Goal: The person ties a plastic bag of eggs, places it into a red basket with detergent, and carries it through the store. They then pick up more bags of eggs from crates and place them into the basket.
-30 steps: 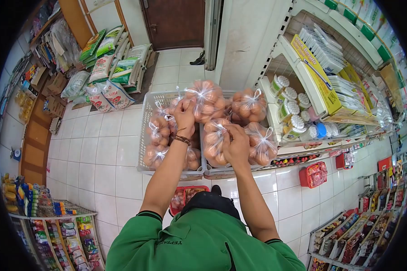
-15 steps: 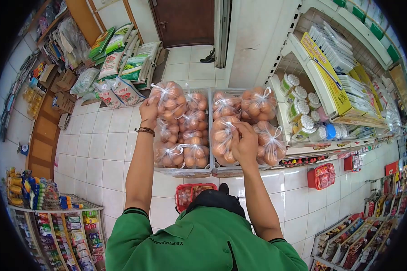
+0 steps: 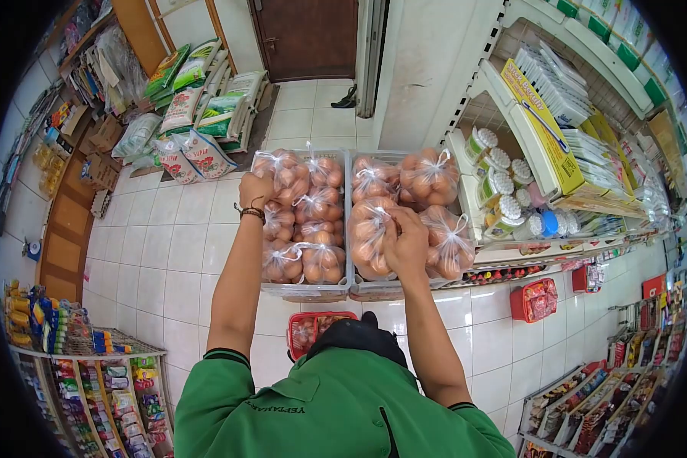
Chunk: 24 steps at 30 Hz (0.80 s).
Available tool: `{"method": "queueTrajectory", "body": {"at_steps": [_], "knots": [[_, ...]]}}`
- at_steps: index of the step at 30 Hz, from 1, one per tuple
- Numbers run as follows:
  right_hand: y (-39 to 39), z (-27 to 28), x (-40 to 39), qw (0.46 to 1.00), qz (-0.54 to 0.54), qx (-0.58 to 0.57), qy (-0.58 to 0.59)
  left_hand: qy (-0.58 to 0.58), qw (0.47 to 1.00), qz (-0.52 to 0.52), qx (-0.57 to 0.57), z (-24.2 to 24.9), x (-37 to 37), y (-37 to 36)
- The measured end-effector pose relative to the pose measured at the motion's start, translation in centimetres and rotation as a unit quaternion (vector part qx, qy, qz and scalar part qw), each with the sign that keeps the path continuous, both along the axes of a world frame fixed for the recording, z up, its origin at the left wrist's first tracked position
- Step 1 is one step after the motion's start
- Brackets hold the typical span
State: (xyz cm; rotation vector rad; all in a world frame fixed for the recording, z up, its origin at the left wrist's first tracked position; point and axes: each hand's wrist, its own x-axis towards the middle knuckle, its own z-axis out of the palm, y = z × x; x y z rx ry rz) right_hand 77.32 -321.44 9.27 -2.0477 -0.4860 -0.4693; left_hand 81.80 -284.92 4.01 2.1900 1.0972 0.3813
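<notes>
Clear plastic bags of brown eggs, tied at the top, fill two clear crates standing side by side: the left crate (image 3: 305, 291) and the right crate (image 3: 374, 291). At the far left corner, my left hand (image 3: 256, 189) is closed on the side of a bag of eggs (image 3: 284, 174), its fingertips partly hidden. My right hand (image 3: 406, 243) pinches the upper part of another bag of eggs (image 3: 369, 235) at the near left of the right crate. Beside that hand lies a further bag (image 3: 449, 243) with a white knot.
A red basket (image 3: 294, 333) with egg bags stands on the floor by my body. Shelving with cotton bud tubs (image 3: 500, 183) borders the right crate. Sacks (image 3: 206, 107) are stacked at the back left; a snack rack (image 3: 114, 382) stands near left.
My left hand and its egg bag have come down slightly at the far left corner. My right hand stays on its bag. The whole view has shifted a little.
</notes>
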Motion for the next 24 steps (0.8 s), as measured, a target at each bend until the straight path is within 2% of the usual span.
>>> {"method": "queueTrajectory", "body": {"at_steps": [5, 9, 12, 14, 17, 18, 20, 22, 24], "knots": [[0.1, 0.0, 0.1, 1.000, 0.001, 0.018, 0.017, 0.041, 0.999, 0.000, 0.012, 1.2, -1.2, -1.4], [0.5, 0.3, 0.1, 0.998, -0.017, 0.047, 0.030, -0.004, 0.999, -0.021, 0.025, 0.5, -2.2, -1.2], [0.9, 1.2, -0.1, 0.997, -0.040, 0.065, -0.005, -0.054, 0.998, -0.036, 0.021, -0.2, -3.5, -1.5], [1.1, 1.5, 0.2, 0.993, -0.067, 0.062, -0.071, -0.081, 0.996, -0.045, 0.020, -0.6, -4.4, -2.1], [1.3, 2.0, 0.3, 0.996, -0.049, 0.072, -0.024, -0.171, 0.970, -0.029, 0.169, -1.2, -5.8, -4.9], [1.5, 1.8, 0.5, 0.996, -0.049, 0.071, -0.023, -0.204, 0.957, -0.040, 0.202, 0.5, -6.5, -7.2], [1.7, 1.2, 1.1, 0.995, -0.054, 0.056, -0.066, -0.337, 0.912, -0.211, 0.099, 3.2, -7.6, -11.0], [1.9, 1.0, 1.5, 0.995, -0.054, 0.051, -0.067, -0.365, 0.877, -0.310, 0.030, 3.1, -8.0, -15.1], [1.8, 1.1, 1.5, 0.995, -0.051, 0.048, -0.071, -0.319, 0.857, -0.391, -0.104, 3.5, -8.1, -18.3]]}}
